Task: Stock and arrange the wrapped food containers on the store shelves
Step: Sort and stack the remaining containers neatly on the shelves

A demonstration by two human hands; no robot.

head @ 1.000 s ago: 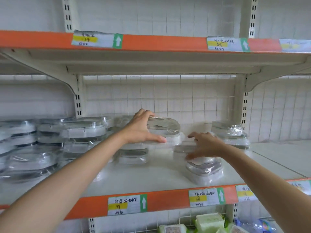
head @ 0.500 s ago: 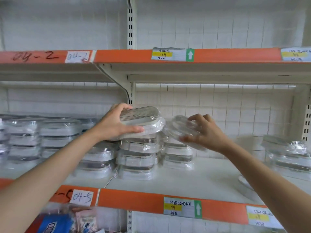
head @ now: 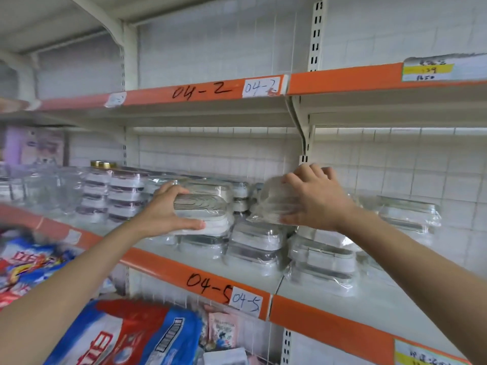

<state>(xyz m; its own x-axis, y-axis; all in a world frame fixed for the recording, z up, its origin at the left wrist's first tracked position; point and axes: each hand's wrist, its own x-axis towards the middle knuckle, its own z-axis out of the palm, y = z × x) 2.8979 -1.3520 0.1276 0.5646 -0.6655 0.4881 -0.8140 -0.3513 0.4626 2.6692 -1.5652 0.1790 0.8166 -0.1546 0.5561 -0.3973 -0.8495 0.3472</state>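
1. Fingers (head: 171, 189) of our left hand (head: 164, 210) curl over the far edge of a wrapped container (head: 204, 212) while the thumb clamps its near edge, so we hold it flat and level.
2. Our right hand (head: 315, 200) lies over a second wrapped container (head: 268, 204), fingers curled over its top and far side; the film is blurred, so we cannot tell where the thumb sits.
3. Both containers are up at the height of the stack tops on the shelf (head: 382, 299) marked 04-5, above the stacked containers (head: 259, 243) underneath. We cannot tell whether either one already rests on its stack.
4. We judge that the flat, level hold serves to seat each container squarely on its pile, since the slick wrap would likely let a tilted one slide off.
5. More stacks (head: 113, 196) run leftward along the same shelf, and one pile (head: 409, 214) sits apart on the right. We seem to be building neat columns, keeping the front edges in line.
6. Below, detergent bags (head: 126, 335) fill the lower shelf.
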